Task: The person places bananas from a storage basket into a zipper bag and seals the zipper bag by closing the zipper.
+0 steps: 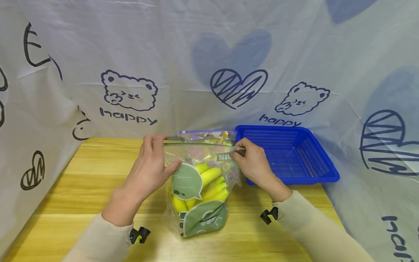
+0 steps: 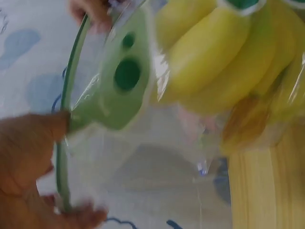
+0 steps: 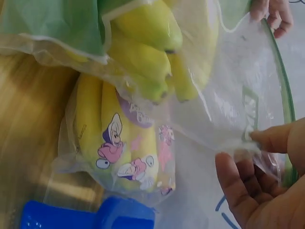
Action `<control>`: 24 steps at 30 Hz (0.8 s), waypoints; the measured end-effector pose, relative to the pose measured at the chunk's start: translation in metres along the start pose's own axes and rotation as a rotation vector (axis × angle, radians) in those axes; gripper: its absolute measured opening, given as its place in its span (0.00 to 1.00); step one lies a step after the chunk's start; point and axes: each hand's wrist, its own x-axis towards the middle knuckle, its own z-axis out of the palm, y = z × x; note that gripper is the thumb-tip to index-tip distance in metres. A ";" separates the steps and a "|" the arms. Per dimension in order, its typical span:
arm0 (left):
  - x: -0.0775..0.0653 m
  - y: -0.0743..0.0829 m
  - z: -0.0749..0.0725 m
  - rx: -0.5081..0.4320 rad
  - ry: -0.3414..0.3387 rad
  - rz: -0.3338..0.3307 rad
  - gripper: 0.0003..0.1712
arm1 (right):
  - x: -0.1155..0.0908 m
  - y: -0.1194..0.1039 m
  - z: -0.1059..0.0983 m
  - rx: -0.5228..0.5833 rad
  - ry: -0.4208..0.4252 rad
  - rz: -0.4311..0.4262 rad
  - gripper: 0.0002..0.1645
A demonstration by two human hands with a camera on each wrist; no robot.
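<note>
A clear zip bag (image 1: 204, 222) with green printed patches and a green zip strip stands upright on the table, with yellow bananas (image 1: 211, 177) inside. At its upper left edge, my left hand (image 1: 145, 171) grips the strip, thumb in front and fingers behind. My right hand (image 1: 253, 160) pinches the upper right corner between thumb and fingers. Between both hands the zip strip (image 2: 71, 81) runs taut. Behind this bag stands a second zip bag (image 3: 126, 148), with a purple top and pink cartoon prints, also holding bananas; the front bag partly hides it in the head view.
A blue plastic basket (image 1: 294, 180) sits at the back right of the wooden table (image 1: 91, 174), close beside the second bag. White cloth (image 1: 183, 54) printed with hearts and bears hangs behind the table and along both sides.
</note>
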 end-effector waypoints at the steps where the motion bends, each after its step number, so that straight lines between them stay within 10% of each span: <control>1: -0.001 0.003 0.004 0.031 0.035 -0.006 0.44 | 0.001 -0.001 0.002 0.006 0.008 0.008 0.11; 7: -0.013 0.025 0.023 0.181 0.158 0.007 0.40 | 0.006 -0.006 0.015 -0.046 0.105 -0.015 0.13; 13: -0.033 0.045 0.050 0.290 0.014 0.140 0.49 | 0.008 -0.009 0.025 -0.018 0.171 -0.048 0.23; 19: -0.032 0.025 0.071 0.310 -0.090 0.174 0.57 | -0.015 -0.003 0.041 0.024 0.217 -0.138 0.57; 24: -0.030 0.009 0.075 0.267 -0.135 0.188 0.49 | -0.045 0.005 0.061 -0.107 0.300 -0.366 0.56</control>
